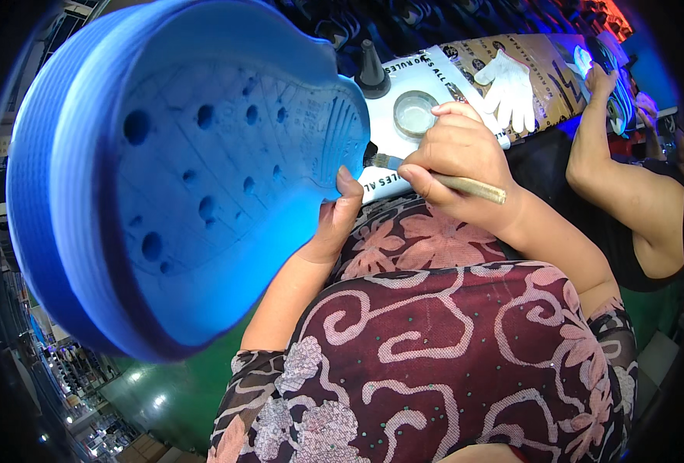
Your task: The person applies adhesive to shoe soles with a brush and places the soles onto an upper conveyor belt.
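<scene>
A large blue shoe sole [218,154] with several round holes fills the upper left, tilted and close to the camera. My left hand [336,218] grips its near right end, thumb on the rim and the other fingers hidden behind it. My right hand [462,154] is closed around a brush [473,187] with a pale wooden handle. Its dark bristles are at the sole's right edge; whether they touch it I cannot tell. Just beyond my right hand, a round glass dish [415,113] with whitish contents stands on the white covered work surface [452,73].
A dark cone-shaped stand [370,71] rises behind the dish. To the right lies a white glove [509,91] on brown printed covering [552,77]. A co-worker's arm [628,193] reaches toward a brightly lit item at the far right. Green floor [157,397] shows at lower left.
</scene>
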{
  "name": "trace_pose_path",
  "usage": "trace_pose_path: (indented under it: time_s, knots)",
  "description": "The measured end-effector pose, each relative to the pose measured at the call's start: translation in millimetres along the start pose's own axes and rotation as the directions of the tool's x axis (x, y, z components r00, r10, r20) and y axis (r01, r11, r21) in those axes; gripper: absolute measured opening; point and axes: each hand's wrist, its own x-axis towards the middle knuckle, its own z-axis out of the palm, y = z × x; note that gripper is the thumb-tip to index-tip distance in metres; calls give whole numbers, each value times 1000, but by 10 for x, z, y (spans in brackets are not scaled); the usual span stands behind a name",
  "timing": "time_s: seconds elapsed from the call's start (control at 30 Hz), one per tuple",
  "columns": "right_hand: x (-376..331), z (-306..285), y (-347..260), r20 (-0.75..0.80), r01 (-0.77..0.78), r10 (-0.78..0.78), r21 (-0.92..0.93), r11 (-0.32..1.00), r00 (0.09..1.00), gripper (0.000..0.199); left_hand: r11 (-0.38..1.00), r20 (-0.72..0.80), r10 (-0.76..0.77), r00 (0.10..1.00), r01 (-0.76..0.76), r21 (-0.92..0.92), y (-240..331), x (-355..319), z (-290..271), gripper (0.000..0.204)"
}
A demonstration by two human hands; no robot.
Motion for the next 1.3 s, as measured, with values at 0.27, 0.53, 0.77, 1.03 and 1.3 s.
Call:
trace_pose_path:
  time_s: [0.27,0.53,0.77,1.03,1.3]
  knots:
    - [-16,-214,110,-57,-32,29,-44,999,998,12,969,-150,-119,982,82,-234,73,182,45,36]
    - [-330,-571,398,-183,-231,232,28,973,955,13,710,291,-417,861,508,-488,744,895,-253,62]
    - [-810,-823,641,-289,-457,464,97,884,837,22,460,873,-109,476,802,-380,1331,1979,736,78]
    - [-919,-977,686,-236,-572,595,165,804,768,23,81,453,-429,782,532,-843,1691,4010,2390,49]
    - [-1222,-827,859,-210,-598,743,475,646,635,23,694,417,-241,876,457,-557,954,2283,1435,45]
